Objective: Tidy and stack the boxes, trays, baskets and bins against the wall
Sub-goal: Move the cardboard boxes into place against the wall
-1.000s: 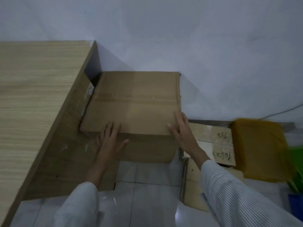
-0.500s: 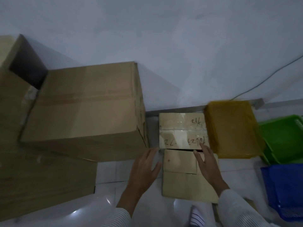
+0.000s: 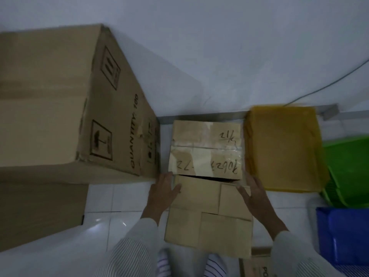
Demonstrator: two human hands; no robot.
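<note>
A small cardboard box (image 3: 207, 216) with interlocked flaps sits on the floor in front of me. My left hand (image 3: 161, 193) holds its left edge, thumb over the top. My right hand (image 3: 256, 193) holds its right edge the same way. Just behind it a taped box (image 3: 205, 148) with handwritten numbers stands against the wall. A large cardboard box (image 3: 60, 108) with printed handling symbols stands to the left, also at the wall.
A yellow tray (image 3: 283, 148) lies upside down right of the taped box. Green baskets (image 3: 351, 172) and a blue bin (image 3: 345, 236) are at the far right. A wooden cabinet (image 3: 40, 212) sits lower left. A cable (image 3: 327, 84) runs along the wall.
My hands left the large box and moved right to the small box, which they now grip at both sides. The view swung right and closer to the floor.
</note>
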